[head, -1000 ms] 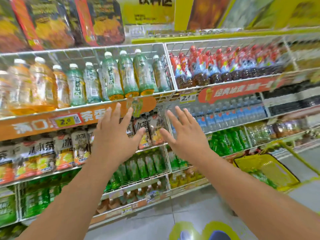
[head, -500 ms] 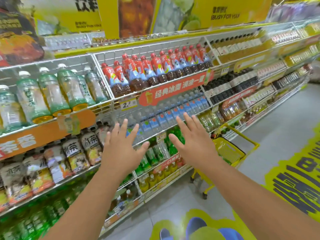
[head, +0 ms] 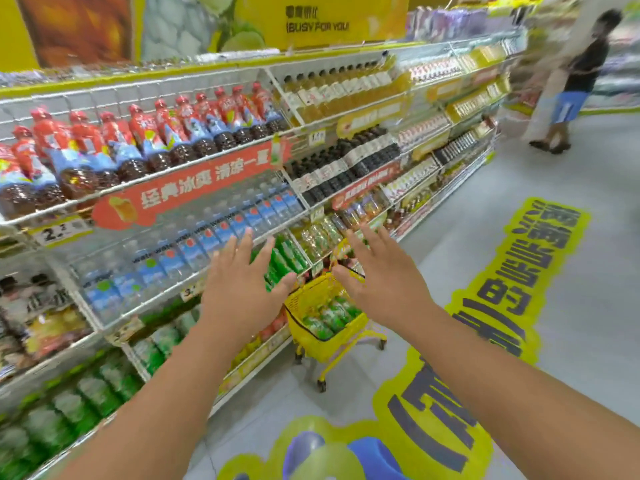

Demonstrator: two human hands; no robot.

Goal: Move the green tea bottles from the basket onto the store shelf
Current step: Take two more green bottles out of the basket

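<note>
Since the earlier frames the view has swung right along the aisle: the shelf section with the pale green tea bottles has slid out of sight to the left, and the yellow basket (head: pixel 325 318), then small and off to the side, now sits near the middle of the view, straight ahead between the two raised hands.

The left hand (head: pixel 242 289) and the right hand (head: pixel 381 282) are both held up palm-forward with fingers spread apart, holding nothing and touching nothing. Each grip is plainly apart.

The basket stands on a wheeled yellow frame on the floor (head: pixel 571 237), just beside the lower shelves (head: pixel 194 282). Inside it lie several green tea bottles (head: pixel 329 317), on their sides as far as the blur allows; their count cannot be told. No bottle is in either hand or on its way to the shelf.

As a judgement, the task looks partway through at best: bottles are left in the basket, so at least one more fetch-and-place round is due. How many have been shelved cannot be read here, since the target section is out of view. The step in hand appears to be turning back to the basket for another pick, with the reach down not yet made.

A second person (head: pixel 575 81) stands well apart at the far end of the aisle.
</note>
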